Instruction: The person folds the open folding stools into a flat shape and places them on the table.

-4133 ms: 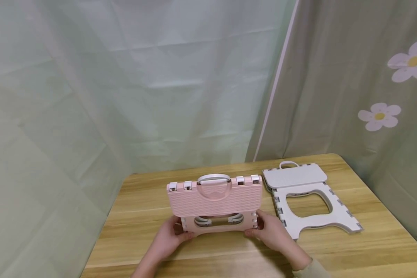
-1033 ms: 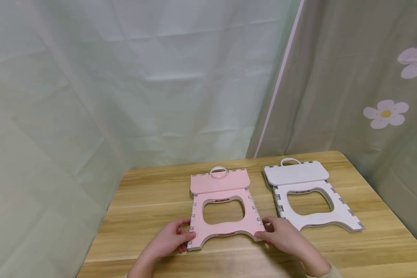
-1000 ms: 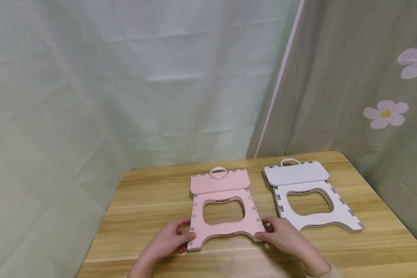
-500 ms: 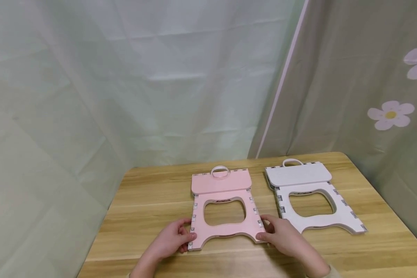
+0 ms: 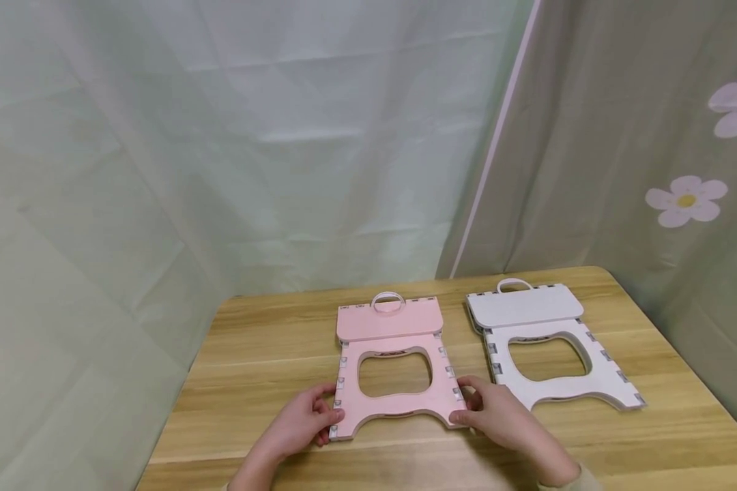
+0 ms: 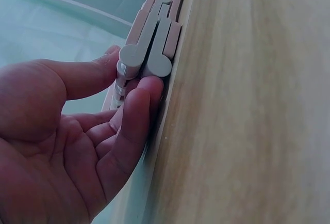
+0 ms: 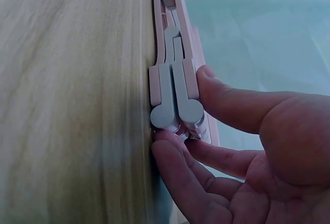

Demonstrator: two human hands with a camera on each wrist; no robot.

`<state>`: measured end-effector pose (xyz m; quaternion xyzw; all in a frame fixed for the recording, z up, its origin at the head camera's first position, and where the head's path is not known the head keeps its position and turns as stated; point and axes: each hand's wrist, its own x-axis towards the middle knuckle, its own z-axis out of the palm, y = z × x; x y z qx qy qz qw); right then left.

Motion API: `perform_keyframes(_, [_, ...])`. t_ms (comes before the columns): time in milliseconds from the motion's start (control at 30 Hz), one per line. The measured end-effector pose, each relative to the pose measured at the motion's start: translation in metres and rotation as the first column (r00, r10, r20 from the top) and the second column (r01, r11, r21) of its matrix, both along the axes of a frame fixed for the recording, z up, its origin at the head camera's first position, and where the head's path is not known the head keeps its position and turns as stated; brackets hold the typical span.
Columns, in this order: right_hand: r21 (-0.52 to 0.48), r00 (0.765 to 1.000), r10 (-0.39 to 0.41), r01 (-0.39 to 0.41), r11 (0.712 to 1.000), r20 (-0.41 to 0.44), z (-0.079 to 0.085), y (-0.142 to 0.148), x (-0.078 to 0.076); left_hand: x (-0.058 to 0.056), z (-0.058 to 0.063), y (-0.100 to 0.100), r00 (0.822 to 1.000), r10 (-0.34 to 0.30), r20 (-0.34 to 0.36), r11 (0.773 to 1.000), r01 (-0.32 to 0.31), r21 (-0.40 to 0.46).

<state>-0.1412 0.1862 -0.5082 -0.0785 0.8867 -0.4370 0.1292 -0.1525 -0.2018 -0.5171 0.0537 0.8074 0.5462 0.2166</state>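
A pink folding stool (image 5: 390,408) lies folded flat on the table, its grey-white handle at the far end. At its near left corner, my left hand (image 5: 301,421) pinches the edge, thumb on top and fingers at the side. My right hand (image 5: 496,414) holds the near right corner in the same way. Both wrist views show the stool's folded layers and grey hinge ends (image 6: 159,65) between thumb and fingers, with the fingertips right at the tabletop. Just to the right lies a white folding stool (image 5: 525,310), also folded flat, close beside my right hand.
The wood-grain table (image 5: 264,348) has rounded far corners. A pale green curtain (image 5: 319,170) hangs behind and along the left side. At the right hangs a grey-green curtain (image 5: 565,170) with white flowers.
About four seconds ago the pink stool was tilted up with its seat panel facing me; now it lies flat. Over the last second, the hands and stool have barely moved.
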Motion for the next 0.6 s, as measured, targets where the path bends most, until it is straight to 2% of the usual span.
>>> perform_keyframes(200, [-0.003, 1.000, 0.011, -0.011, 1.000, 0.009, -0.001, -0.001, 0.002, 0.006, 0.000, -0.002, 1.000, 0.008, 0.011, 1.000, -0.008, -0.001])
perform_keyframes(400, [0.026, 1.000, 0.019, -0.018, 0.999, -0.010, 0.000, -0.002, 0.000, 0.005, 0.000, -0.004, 1.000, 0.017, 0.001, 1.000, -0.017, 0.001])
perform_keyframes(533, [0.034, 1.000, 0.015, -0.015, 0.999, 0.001, 0.012, 0.001, 0.004, 0.004, 0.003, -0.009, 0.999, 0.041, 0.005, 0.999, -0.041, -0.022])
perform_keyframes(600, [0.040, 1.000, -0.006, 0.006, 0.999, -0.005, 0.022, 0.007, 0.004, 0.001, 0.006, -0.013, 0.996, 0.085, -0.040, 0.993, -0.088, -0.073])
